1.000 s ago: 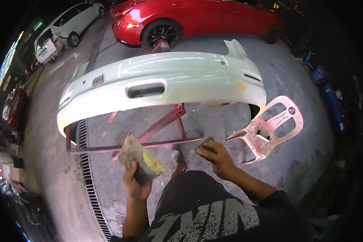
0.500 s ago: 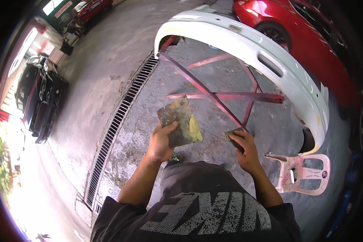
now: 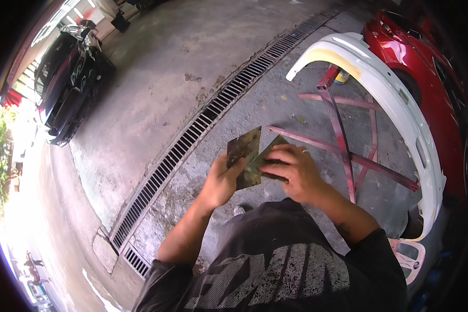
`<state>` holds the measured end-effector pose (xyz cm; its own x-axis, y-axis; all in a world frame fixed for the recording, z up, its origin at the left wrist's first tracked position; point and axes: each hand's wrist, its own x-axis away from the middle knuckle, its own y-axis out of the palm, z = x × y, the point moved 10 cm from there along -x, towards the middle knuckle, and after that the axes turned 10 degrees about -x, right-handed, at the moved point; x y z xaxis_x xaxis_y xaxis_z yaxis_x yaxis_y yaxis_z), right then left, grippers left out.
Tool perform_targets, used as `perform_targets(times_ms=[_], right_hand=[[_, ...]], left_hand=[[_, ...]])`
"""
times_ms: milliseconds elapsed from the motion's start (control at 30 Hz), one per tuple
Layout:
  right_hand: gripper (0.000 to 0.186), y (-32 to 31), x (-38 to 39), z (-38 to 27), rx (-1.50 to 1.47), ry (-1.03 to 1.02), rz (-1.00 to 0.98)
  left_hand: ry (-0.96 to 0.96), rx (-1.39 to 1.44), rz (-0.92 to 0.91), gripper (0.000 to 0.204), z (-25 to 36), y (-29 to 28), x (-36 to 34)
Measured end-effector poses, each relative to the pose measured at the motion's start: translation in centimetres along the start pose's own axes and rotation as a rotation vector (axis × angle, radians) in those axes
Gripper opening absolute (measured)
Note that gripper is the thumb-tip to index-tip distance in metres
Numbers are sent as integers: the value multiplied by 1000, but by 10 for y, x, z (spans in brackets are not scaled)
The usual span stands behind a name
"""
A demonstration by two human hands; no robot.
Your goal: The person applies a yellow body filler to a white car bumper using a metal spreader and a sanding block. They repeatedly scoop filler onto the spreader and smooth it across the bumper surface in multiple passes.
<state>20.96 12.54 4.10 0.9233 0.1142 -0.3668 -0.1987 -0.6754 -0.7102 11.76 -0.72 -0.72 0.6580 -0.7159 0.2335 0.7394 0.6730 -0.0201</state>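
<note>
My left hand grips a dark, squarish metal plate, thumb across its face, held tilted above my body. My right hand holds a thin greenish spreader under curled fingers, right beside the plate and overlapping its right side in this view. Whether the two tools touch, I cannot tell. Beyond my hands, a white bumper with a pale yellow patch at its far end rests on a red metal stand.
A slotted drain grate crosses the floor diagonally. A red car stands behind the bumper, a black car at upper left. A pinkish plastic chair is low right. A small, distant person shows at the bright left edge.
The view has swung left, so bumper and stand now sit at the right. My right hand has come in against my left. The yellow paste on the plate no longer shows.
</note>
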Motion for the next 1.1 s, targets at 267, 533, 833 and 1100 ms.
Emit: perform_targets(times_ms=[267,533,833,1100], right_hand=[[46,78,-91,89,-289,109,-232],[48,-3,-288,168,-1044,-115,162],[56,-2,-420,256,-510,-261,322],[58,-1,-498,420,45,155,245]], left_hand=[[142,184,376,39,37,-156,-96],[-30,836,187,48,35,-234,-222],[-153,692,148,54,65,-251,-410],[-160,627,-123,52,104,-302,-614]])
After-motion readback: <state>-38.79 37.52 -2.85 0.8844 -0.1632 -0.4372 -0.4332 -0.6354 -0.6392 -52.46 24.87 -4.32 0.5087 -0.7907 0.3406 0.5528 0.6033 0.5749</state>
